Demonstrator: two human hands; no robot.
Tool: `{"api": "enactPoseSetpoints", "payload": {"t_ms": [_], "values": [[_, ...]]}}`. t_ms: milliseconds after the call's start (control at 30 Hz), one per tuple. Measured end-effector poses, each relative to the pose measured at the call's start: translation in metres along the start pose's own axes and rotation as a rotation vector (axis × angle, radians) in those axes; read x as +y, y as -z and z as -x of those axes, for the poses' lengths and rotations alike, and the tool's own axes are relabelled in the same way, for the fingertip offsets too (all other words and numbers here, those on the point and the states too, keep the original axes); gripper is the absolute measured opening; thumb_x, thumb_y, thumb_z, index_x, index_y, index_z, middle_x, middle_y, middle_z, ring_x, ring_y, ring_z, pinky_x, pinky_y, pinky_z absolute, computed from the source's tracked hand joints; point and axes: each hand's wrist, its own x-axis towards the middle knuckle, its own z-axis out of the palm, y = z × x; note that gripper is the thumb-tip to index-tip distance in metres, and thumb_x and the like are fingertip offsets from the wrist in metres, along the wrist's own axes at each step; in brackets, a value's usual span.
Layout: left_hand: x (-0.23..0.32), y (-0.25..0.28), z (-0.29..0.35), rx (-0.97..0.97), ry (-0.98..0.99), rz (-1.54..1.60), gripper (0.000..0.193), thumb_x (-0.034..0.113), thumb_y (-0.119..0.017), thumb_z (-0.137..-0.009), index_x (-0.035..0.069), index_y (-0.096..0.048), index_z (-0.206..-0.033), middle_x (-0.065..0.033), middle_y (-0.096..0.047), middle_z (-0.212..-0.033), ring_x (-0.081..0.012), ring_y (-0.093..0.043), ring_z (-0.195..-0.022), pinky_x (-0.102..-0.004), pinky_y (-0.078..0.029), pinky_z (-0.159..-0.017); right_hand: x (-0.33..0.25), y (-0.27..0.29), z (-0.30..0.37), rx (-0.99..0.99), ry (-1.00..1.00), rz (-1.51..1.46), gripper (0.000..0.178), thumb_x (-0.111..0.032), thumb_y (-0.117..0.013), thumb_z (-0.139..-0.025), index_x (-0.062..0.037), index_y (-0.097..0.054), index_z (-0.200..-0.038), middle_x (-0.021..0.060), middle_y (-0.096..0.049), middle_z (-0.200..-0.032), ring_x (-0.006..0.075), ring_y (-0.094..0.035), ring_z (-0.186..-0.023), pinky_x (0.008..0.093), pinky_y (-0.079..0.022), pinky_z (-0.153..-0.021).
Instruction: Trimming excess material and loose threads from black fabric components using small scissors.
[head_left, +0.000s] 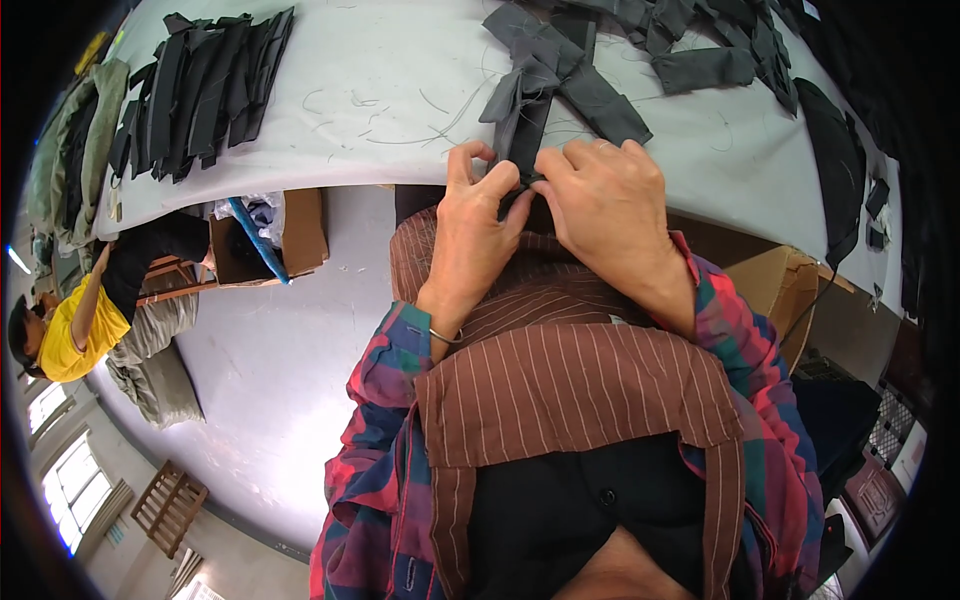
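At the near edge of the white-covered table, both my hands pinch the end of a dark grey fabric strip [523,128]. My left hand [478,205] has thumb and fingers closed on it from the left. From the right, my right hand [607,195] grips the same end, its fingers curled and thumb pressed in. The two hands almost touch. Beyond them the strip runs up into a loose heap of similar fabric pieces [600,100]. The exact bit between my fingertips is mostly hidden.
Stacked dark strips [205,90] lie at the table's left, and more pieces [705,65] at the far right. Loose threads are scattered across the white cloth [385,60]. A cardboard box [303,235] stands below left, another [775,290] below right. A person in yellow [85,330] sits at left.
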Motion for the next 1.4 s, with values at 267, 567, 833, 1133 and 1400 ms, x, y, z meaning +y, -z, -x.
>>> {"api": "enactPoseSetpoints", "payload": {"t_ms": [267, 567, 833, 1133, 1400], "values": [[-0.001, 0.000, 0.000, 0.008, -0.011, 0.008, 0.021, 0.000, -0.071, -0.074, 0.002, -0.055, -0.086, -0.0182, -0.047, -0.112, -0.0350, -0.058, -0.077, -0.0423, -0.050, -0.064, 0.004, -0.002, 0.000, 0.009, 0.055, -0.046, 0.008, -0.011, -0.065, -0.070, -0.0097, -0.057, -0.072, 0.0045, -0.058, -0.065, 0.0205, -0.060, -0.065, 0.0359, -0.039, -0.061], [0.000, 0.000, -0.001, 0.006, -0.019, -0.002, 0.020, 0.000, -0.071, -0.074, 0.002, -0.055, -0.085, -0.0182, -0.047, -0.112, -0.0351, -0.058, -0.078, -0.0425, -0.050, -0.064, 0.002, 0.001, 0.000, 0.021, 0.016, -0.025, 0.010, -0.011, -0.066, -0.067, -0.0095, -0.057, -0.072, 0.0038, -0.057, -0.064, 0.0212, -0.059, -0.064, 0.0358, -0.038, -0.061], [0.000, -0.001, 0.000, -0.010, 0.016, 0.011, 0.021, 0.000, -0.072, -0.074, 0.002, -0.055, -0.086, -0.0183, -0.047, -0.112, -0.0361, -0.058, -0.080, -0.0433, -0.051, -0.065, -0.001, -0.004, 0.001, -0.021, 0.006, 0.006, 0.011, -0.011, -0.067, -0.066, -0.0101, -0.057, -0.072, 0.0047, -0.058, -0.065, 0.0215, -0.060, -0.065, 0.0358, -0.039, -0.061], [-0.005, -0.004, -0.001, 0.106, -0.080, 0.003, 0.023, 0.002, -0.077, -0.069, 0.003, -0.057, -0.080, -0.0136, -0.054, -0.104, -0.0226, -0.053, -0.067, -0.0325, -0.044, -0.057, 0.006, -0.002, 0.002, 0.021, 0.003, -0.111, 0.012, -0.016, -0.069, -0.072, -0.0096, -0.058, -0.073, 0.0041, -0.059, -0.066, 0.0220, -0.061, -0.068, 0.0364, -0.039, -0.061], [-0.003, -0.004, 0.000, 0.077, -0.029, -0.002, 0.022, 0.002, -0.077, -0.070, 0.002, -0.057, -0.080, -0.0124, -0.053, -0.107, -0.0226, -0.054, -0.068, -0.0328, -0.045, -0.059, 0.006, 0.001, -0.001, 0.044, 0.017, -0.006, 0.008, -0.009, -0.065, -0.066, -0.0083, -0.058, -0.071, 0.0057, -0.058, -0.063, 0.0228, -0.059, -0.063, 0.0364, -0.037, -0.058]]}}
